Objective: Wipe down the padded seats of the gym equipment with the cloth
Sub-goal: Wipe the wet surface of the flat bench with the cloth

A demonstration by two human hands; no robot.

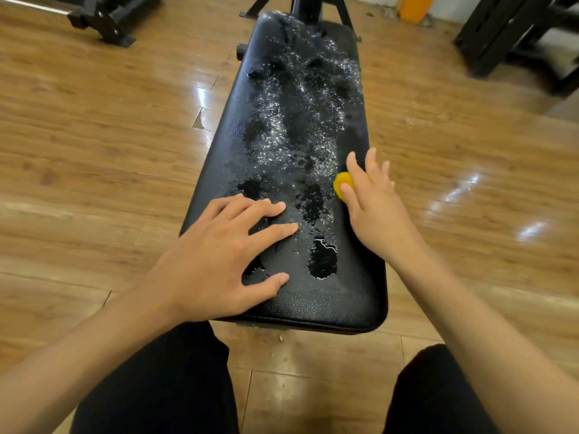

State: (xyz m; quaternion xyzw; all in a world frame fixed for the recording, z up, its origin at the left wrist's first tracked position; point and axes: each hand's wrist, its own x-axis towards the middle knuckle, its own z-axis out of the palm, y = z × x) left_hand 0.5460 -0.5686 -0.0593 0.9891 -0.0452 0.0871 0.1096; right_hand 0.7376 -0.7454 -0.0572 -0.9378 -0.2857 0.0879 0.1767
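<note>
**Wet bench pad, both hands flat upon it**

A wooden floor [94, 136] is seen all around, with black equipment frames [106, 20] at the far left and far right. A long black padded seat [329, 302] runs away from the viewer, and much of its surface is covered with foamy wet patches [300, 98], thickest toward the far end.

Both forearms are stretched forward over knees clad in black trousers [163, 386]. The left hand [219, 261] is laid palm down on the near left part of the pad, its fingers spread and straight, with nothing grasped.

The right hand [372, 208] is set near the pad's right edge, fingers splayed and pointing away. The yellow cloth [343, 183] is pressed against the pad beneath this palm, with only a small bunched part showing by the thumb.
</note>
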